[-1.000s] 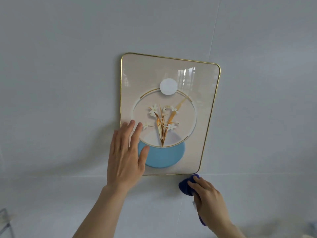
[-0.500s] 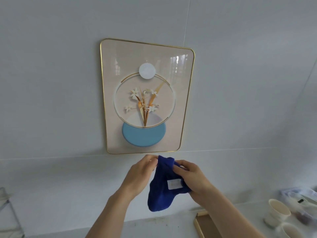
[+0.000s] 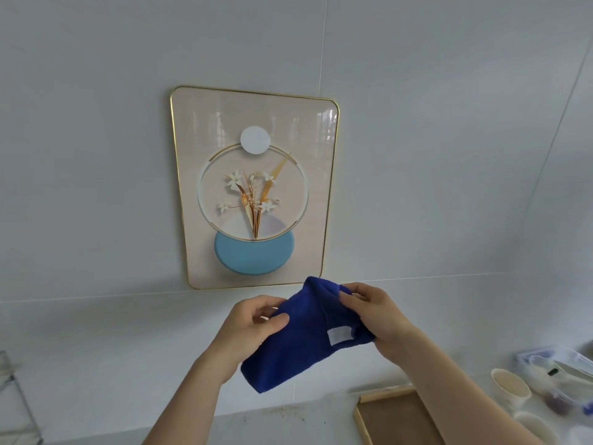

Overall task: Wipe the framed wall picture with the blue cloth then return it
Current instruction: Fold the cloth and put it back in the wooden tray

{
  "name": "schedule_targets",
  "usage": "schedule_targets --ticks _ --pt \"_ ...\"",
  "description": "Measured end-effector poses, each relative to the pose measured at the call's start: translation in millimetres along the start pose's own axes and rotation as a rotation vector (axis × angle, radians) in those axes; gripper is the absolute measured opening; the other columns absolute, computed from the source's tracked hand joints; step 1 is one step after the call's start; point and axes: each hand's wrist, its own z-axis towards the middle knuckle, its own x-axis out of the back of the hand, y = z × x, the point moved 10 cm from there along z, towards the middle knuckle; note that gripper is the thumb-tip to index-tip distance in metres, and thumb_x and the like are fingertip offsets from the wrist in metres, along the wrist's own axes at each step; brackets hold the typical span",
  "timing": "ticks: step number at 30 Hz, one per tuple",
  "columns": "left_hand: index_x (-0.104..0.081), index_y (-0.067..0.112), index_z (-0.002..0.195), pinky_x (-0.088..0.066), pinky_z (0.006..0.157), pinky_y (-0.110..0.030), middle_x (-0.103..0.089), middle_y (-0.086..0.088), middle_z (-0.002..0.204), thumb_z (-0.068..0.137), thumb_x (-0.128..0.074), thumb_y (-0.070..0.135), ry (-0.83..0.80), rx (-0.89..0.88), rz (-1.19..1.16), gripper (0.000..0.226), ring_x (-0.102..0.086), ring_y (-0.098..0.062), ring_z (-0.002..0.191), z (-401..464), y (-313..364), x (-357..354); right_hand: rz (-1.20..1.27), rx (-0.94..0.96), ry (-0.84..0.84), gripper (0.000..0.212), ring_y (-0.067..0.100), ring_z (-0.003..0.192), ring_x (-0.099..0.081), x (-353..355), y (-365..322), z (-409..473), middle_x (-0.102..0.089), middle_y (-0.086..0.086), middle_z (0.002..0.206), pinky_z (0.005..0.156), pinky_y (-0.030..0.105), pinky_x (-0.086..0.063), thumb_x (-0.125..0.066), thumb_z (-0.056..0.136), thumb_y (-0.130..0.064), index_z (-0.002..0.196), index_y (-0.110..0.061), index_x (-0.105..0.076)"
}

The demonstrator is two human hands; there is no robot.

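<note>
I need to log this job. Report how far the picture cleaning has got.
Done, seemingly: the framed picture hangs on the wall with neither hand on it. In hand: the left hand and right hand both grip the blue cloth below the frame, apparently folding it. Left: returning the cloth.

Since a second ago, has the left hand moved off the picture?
Yes. The left hand has dropped below the framed picture and now grips the blue cloth.

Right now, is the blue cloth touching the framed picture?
Apart. The head view shows the blue cloth held off the wall in both hands, its top edge overlapping the framed picture in view only.
</note>
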Motion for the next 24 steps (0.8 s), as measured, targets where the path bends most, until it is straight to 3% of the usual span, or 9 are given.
schedule_targets --ticks 5,10,13,17,20,24 --pt "-0.075 0.034 0.11 -0.058 0.086 -0.029 -0.077 0.014 0.106 0.094 -0.071 0.024 0.043 -0.081 0.109 0.019 -0.071 -0.012 0.101 6 18 -16 -0.292 0.055 0.093 0.01 0.024 0.084 -0.075 43 -4 0 -0.081 0.004 0.089 0.076 0.035 -0.06 -0.068 0.094 -0.017 0.089 -0.021 -0.075" --pt "-0.075 0.032 0.112 -0.059 0.087 -0.032 -0.076 0.013 0.105 0.094 -0.07 0.023 0.044 -0.105 0.185 0.02 -0.071 -0.015 0.098 18 22 -53 -0.456 0.1 0.149 0.01 0.017 0.074 -0.071 83 -3 -1 -0.078 0.0 0.08 0.064 0.026 -0.053 -0.071 0.088 -0.014 0.086 -0.023 -0.076" --pt "-0.075 0.031 0.111 -0.058 0.082 -0.027 -0.076 0.013 0.104 0.094 -0.07 0.021 0.037 -0.119 0.202 0.02 -0.071 -0.014 0.096 24 24 -78 -0.57 0.131 0.162 0.015 0.013 0.072 -0.07 107 1 -2 -0.077 -0.001 0.081 0.062 0.022 -0.05 -0.07 0.087 -0.011 0.087 -0.022 -0.079" --pt "-0.075 0.031 0.108 -0.052 0.072 -0.017 -0.075 0.016 0.099 0.094 -0.069 0.019 0.029 -0.144 0.226 0.019 -0.07 -0.009 0.09 29 24 -114 -0.646 0.167 0.17 0.032 0.014 0.073 -0.071 138 13 -3 -0.072 -0.01 0.091 0.069 0.028 -0.055 -0.073 0.084 -0.01 0.072 -0.039 -0.074" --pt "-0.075 0.032 0.105 -0.056 0.074 -0.022 -0.075 0.016 0.098 0.093 -0.07 0.018 0.017 -0.14 0.24 0.019 -0.071 -0.009 0.089 35 21 -143 -0.667 0.18 0.217 0.035 0.02 0.086 -0.069 165 28 -1 -0.065 -0.006 0.101 0.08 0.036 -0.056 -0.081 0.081 -0.02 0.067 -0.05 -0.069" --pt "-0.075 0.037 0.1 -0.059 0.079 -0.028 -0.075 0.016 0.096 0.092 -0.071 0.019 -0.01 -0.121 0.253 0.02 -0.072 -0.01 0.088 43 12 -183 -0.684 0.161 0.196 0.032 0.012 0.078 -0.07 195 60 2 -0.075 -0.01 0.087 0.076 0.034 -0.057 -0.076 0.084 -0.015 0.07 -0.043 -0.069"
